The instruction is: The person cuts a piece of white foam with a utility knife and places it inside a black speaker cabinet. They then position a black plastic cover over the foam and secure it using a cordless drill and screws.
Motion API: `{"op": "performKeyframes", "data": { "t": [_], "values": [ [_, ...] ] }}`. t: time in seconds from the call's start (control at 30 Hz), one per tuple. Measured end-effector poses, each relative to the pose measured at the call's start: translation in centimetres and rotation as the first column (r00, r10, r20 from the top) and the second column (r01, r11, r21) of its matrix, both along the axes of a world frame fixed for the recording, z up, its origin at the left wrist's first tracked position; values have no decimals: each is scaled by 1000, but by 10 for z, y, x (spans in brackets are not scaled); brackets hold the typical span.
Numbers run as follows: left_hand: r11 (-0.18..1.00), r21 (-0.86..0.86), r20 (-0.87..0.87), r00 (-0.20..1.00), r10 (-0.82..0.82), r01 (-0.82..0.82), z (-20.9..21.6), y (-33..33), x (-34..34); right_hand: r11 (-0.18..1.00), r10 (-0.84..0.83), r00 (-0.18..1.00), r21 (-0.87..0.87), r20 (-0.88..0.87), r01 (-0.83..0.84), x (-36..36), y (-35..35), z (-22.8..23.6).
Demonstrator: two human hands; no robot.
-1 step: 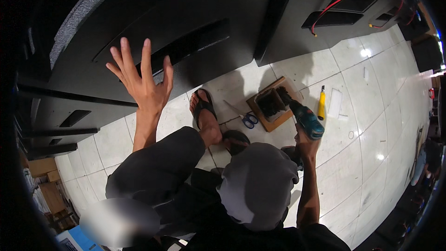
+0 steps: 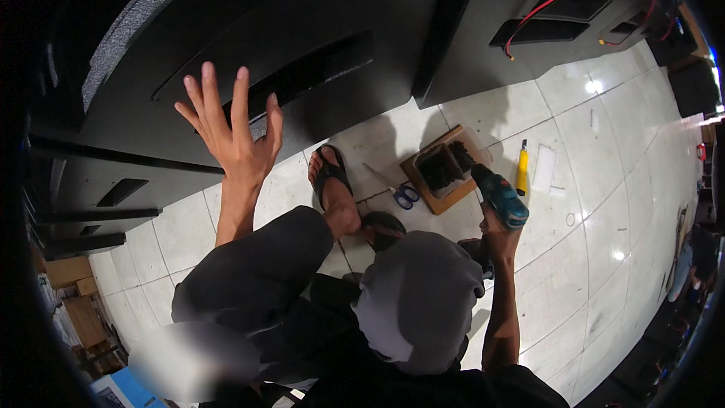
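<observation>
My left hand [image 2: 243, 140] is open with its fingers spread over the front of a large black cabinet [image 2: 302, 7], close to a long dark slot in it. Whether the fingertips touch the panel I cannot tell. In my right hand [image 2: 498, 236] is a teal and black cordless drill [image 2: 504, 200], its nose pointing at an open box [image 2: 436, 200] on the floor. Small black pieces [image 2: 438, 170], too dark to make out one by one, lie in that box's compartments.
Scissors with blue handles [image 2: 405, 196] lie left of the box. To its right are a yellow utility knife [image 2: 522, 170] and a white rectangular piece [image 2: 544, 168]. A red cable [image 2: 545, 6] hangs on a second black cabinet [image 2: 483, 38]. My sandalled foot [image 2: 330, 174] rests on white tiles.
The fingers of my left hand have shifted very slightly to the right. My right hand and the drill look almost the same.
</observation>
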State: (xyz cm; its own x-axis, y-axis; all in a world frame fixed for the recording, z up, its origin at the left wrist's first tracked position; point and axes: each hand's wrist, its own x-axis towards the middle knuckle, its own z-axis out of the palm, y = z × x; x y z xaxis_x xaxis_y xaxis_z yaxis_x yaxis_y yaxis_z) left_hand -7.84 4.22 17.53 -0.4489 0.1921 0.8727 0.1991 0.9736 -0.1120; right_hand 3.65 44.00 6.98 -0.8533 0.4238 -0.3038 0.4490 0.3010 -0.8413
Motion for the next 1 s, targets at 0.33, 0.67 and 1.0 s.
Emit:
{"op": "performKeyframes", "data": {
  "t": [0.33,0.67,1.0],
  "values": [
    [779,427,636,460,-619,459,106,29,-5,989,27,916,-126,-399,-84,47,15,110],
    [-10,891,-69,-115,-991,-454,154,120,68,898,-101,746,-383,-658,-216,97,0,257],
    [-636,638,-615,209,-760,-434,159,132,125,853,-79,714,-418,-695,-313,127,-15,275]
  ]
}}
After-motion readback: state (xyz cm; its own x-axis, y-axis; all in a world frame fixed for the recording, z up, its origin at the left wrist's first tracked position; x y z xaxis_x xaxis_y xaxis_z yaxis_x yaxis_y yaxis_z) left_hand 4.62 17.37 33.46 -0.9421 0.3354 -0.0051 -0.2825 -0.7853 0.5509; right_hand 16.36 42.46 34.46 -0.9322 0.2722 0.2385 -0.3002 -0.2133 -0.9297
